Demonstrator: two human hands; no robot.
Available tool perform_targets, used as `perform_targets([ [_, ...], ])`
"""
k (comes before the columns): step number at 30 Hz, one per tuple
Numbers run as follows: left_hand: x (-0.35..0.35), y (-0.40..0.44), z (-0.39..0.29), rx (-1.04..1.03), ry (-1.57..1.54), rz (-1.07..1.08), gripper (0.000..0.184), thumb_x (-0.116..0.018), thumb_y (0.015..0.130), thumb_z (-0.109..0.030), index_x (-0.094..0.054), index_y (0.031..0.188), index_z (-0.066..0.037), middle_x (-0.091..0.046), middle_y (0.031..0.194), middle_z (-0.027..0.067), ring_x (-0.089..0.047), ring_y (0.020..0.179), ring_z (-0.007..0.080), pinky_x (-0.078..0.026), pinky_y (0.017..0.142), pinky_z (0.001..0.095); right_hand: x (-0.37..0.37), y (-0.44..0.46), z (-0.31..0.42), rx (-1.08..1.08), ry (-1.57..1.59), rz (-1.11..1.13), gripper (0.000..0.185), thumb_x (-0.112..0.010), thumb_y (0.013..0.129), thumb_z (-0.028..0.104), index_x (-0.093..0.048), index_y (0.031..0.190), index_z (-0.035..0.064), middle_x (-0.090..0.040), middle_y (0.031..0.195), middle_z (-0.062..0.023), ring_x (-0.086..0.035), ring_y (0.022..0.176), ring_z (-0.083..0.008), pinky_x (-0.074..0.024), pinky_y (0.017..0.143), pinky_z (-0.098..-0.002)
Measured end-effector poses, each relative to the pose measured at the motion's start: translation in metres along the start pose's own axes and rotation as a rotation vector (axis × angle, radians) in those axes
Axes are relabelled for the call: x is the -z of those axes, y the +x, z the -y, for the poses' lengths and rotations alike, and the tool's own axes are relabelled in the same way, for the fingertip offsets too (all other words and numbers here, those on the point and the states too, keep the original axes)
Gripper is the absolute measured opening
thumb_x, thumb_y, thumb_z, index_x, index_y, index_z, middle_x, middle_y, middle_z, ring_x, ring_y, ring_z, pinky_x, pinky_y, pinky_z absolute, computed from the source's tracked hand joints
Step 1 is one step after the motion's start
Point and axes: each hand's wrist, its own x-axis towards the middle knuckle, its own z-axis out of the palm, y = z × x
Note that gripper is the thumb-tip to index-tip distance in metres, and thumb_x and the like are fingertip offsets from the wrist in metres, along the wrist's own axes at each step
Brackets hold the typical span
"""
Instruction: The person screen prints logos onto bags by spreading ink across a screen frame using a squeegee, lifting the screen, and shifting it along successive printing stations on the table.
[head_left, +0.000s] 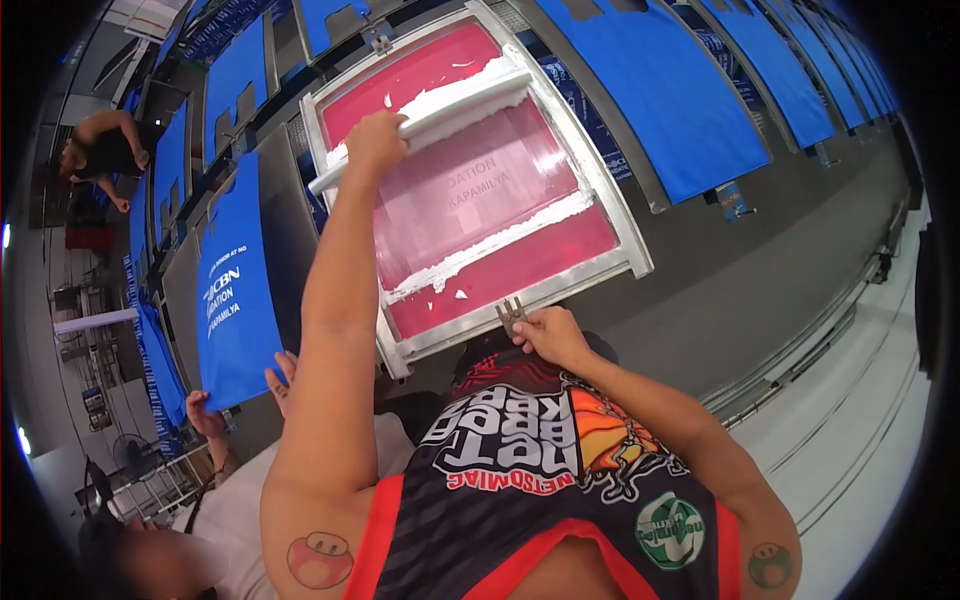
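Observation:
My left hand [378,143] is closed around a long white squeegee [460,108], gripping it left of its middle. The squeegee lies across a screen-printing frame [625,225] with pink-red mesh [560,250]. White ink [490,243] forms a thick band along the squeegee and another across the lower mesh, with a few loose blobs. Faint lettering shows through the pale middle. My right hand [553,335] pinches a small metal bracket [512,314] at the frame's near edge. I cannot tell whether the bracket is attached to the frame.
Blue fabric pieces [660,100] lie on dark boards in rows on both sides. At left, a co-worker's hands [283,380] touch a printed blue piece [235,290]. Another person [105,150] stands farther left. A metal rail [790,370] runs along the right edge.

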Motion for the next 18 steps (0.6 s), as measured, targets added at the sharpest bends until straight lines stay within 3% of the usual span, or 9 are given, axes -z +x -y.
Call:
perform_targets([
  [2, 0.001, -0.044, -0.026, 0.014, 0.016, 0.051, 0.036, -0.063, 0.075, -0.015, -0.069, 0.11, -0.02, -0.066, 0.103, 0.0108, -0.065, 0.095, 0.0311, -0.052, 0.083, 0.044, -0.001, 0.005, -0.003, 0.005, 0.034, 0.006, 0.023, -0.062, 0.089, 0.017, -0.07, 0.09, -0.0043, -0.071, 0.074, -0.01, -0.067, 0.06, -0.0128, -0.0529, 0.059, -0.0269],
  [5, -0.012, -0.134, -0.074, 0.003, -0.046, 0.047, 0.03, -0.053, 0.079, -0.008, -0.067, 0.104, -0.015, -0.06, 0.093, 0.0121, -0.063, 0.086, 0.0319, -0.053, 0.073, 0.0438, -0.001, 0.004, 0.0, 0.025, 0.016, 0.017, 0.023, -0.063, 0.089, 0.017, -0.07, 0.091, -0.0044, -0.072, 0.076, -0.01, -0.066, 0.06, -0.0115, -0.0525, 0.059, -0.0264],
  [8, -0.027, -0.218, -0.121, 0.02, -0.134, -0.182, 0.025, -0.057, 0.072, -0.003, -0.065, 0.095, -0.011, -0.058, 0.087, 0.0107, -0.062, 0.08, 0.0305, -0.052, 0.065, 0.0445, 0.001, 0.008, -0.004, 0.044, 0.027, 0.03, 0.024, -0.064, 0.088, 0.018, -0.07, 0.092, -0.0046, -0.072, 0.077, -0.0095, -0.065, 0.059, -0.0105, -0.0522, 0.059, -0.0262],
  [11, -0.02, -0.215, -0.118, -0.002, -0.159, -0.215, 0.026, -0.058, 0.069, -0.001, -0.063, 0.093, -0.01, -0.057, 0.085, 0.0106, -0.061, 0.077, 0.0307, -0.051, 0.064, 0.0443, 0.002, 0.007, -0.003, 0.035, 0.0, 0.057, 0.024, -0.064, 0.088, 0.019, -0.07, 0.092, -0.0048, -0.071, 0.076, -0.0097, -0.066, 0.06, -0.0111, -0.0522, 0.059, -0.026],
  [12, -0.009, -0.203, -0.108, 0.025, -0.131, -0.06, 0.023, -0.061, 0.07, -0.005, -0.065, 0.092, -0.011, -0.06, 0.09, 0.0104, -0.061, 0.08, 0.0316, -0.052, 0.068, 0.0442, 0.002, 0.009, -0.004, 0.047, -0.017, 0.081, 0.026, -0.064, 0.089, 0.02, -0.069, 0.092, -0.0048, -0.071, 0.076, -0.0098, -0.066, 0.06, -0.0118, -0.0525, 0.059, -0.0268],
  [14, 0.018, -0.185, -0.082, 0.019, -0.175, 0.031, 0.024, -0.071, 0.068, -0.013, -0.068, 0.091, -0.012, -0.063, 0.098, 0.0105, -0.062, 0.085, 0.0326, -0.052, 0.074, 0.0444, 0.01, 0.01, -0.001, 0.069, -0.057, 0.109, 0.027, -0.063, 0.09, 0.022, -0.069, 0.092, -0.0048, -0.071, 0.075, -0.0099, -0.066, 0.06, -0.0124, -0.0527, 0.06, -0.0275],
  [18, 0.039, -0.203, -0.014, 0.128, -0.2, 0.002, 0.044, -0.085, 0.056, -0.02, -0.07, 0.097, -0.011, -0.064, 0.105, 0.01, -0.063, 0.093, 0.031, -0.05, 0.083, 0.0417, 0.038, 0.01, 0.011, 0.057, -0.309, 0.251, 0.032, -0.061, 0.091, 0.028, -0.069, 0.092, -0.0037, -0.071, 0.078, -0.0098, -0.068, 0.065, -0.0148, -0.0535, 0.065, -0.0301],
])
